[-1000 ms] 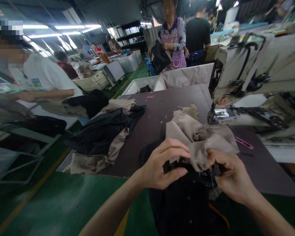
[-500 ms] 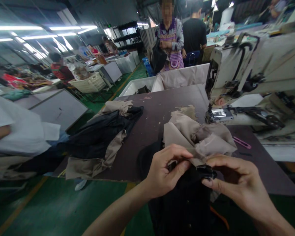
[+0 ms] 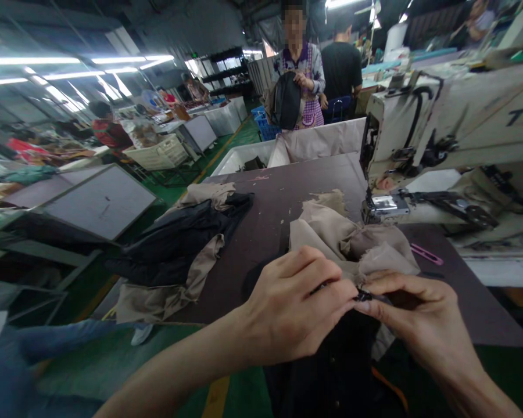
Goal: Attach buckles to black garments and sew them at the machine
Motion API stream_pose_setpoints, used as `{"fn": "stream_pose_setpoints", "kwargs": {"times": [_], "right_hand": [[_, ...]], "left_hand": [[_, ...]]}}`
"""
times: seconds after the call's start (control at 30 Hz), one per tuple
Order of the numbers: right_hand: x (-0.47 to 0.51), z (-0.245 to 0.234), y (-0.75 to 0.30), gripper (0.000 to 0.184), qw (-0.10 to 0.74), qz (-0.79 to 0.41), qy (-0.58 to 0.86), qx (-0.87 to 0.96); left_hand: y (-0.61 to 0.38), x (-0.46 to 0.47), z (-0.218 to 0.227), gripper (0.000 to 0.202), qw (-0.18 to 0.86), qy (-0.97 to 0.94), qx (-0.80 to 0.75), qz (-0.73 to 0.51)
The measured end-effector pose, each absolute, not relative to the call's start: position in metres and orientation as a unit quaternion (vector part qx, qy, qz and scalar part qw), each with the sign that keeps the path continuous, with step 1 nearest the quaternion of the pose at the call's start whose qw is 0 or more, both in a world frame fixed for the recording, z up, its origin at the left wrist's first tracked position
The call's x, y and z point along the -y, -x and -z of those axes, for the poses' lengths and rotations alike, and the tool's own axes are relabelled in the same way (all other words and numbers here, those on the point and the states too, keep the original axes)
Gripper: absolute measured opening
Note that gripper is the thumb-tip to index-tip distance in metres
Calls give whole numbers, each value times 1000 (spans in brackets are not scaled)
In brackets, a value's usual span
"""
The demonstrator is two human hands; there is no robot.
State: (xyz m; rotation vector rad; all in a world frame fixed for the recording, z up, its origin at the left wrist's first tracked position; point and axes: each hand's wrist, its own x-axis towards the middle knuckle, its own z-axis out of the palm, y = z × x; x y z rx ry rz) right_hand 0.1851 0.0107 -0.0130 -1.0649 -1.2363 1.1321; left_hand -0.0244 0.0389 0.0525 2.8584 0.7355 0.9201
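Note:
In the head view, my left hand (image 3: 296,305) and my right hand (image 3: 416,316) meet at the near edge of the table, closed on a small bunched black edge. This edge belongs to a sewn fabric piece with beige cloth (image 3: 320,232) lying beyond my fingers and black cloth (image 3: 326,371) hanging below them. The back of my left hand covers most of what its fingertips pinch. Thumb and forefinger of my right hand grip the dark edge from the other side. A pink thread snipper (image 3: 427,253) lies just right of the beige cloth.
An industrial sewing machine (image 3: 418,125) stands to the right on the brown tabletop (image 3: 261,226). Left of centre lies a black and beige fabric pile (image 3: 169,238). White bins (image 3: 244,154) adjoin the far edge. A co-worker (image 3: 305,69) stands beyond, holding a black bag-like piece.
My left hand has moved right and rolled over, its fingertips now by my right thumb. The white-clothed person at the left has moved mostly out of view. The co-worker opposite has lifted the black piece.

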Motion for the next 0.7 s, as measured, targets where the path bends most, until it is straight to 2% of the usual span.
{"fn": "stream_pose_setpoints", "kwargs": {"times": [0.1, 0.27, 0.53, 0.6, 0.7], "right_hand": [[-13, 19, -185, 27, 544, -474, 481, 498], [-16, 26, -185, 29, 539, -487, 486, 486], [-20, 26, -181, 26, 555, -485, 471, 484], [-21, 26, -182, 24, 561, -475, 462, 496], [-21, 26, -184, 23, 565, -484, 441, 503]], "left_hand": [[24, -40, -56, 13, -20, -942, -250, -225], [25, -45, -48, 13, -21, -953, -216, -210], [20, -49, -57, 14, -65, -949, -285, -118], [20, -53, -58, 14, -39, -953, -273, -123], [23, -59, -55, 19, 61, -952, -251, -164]]}}
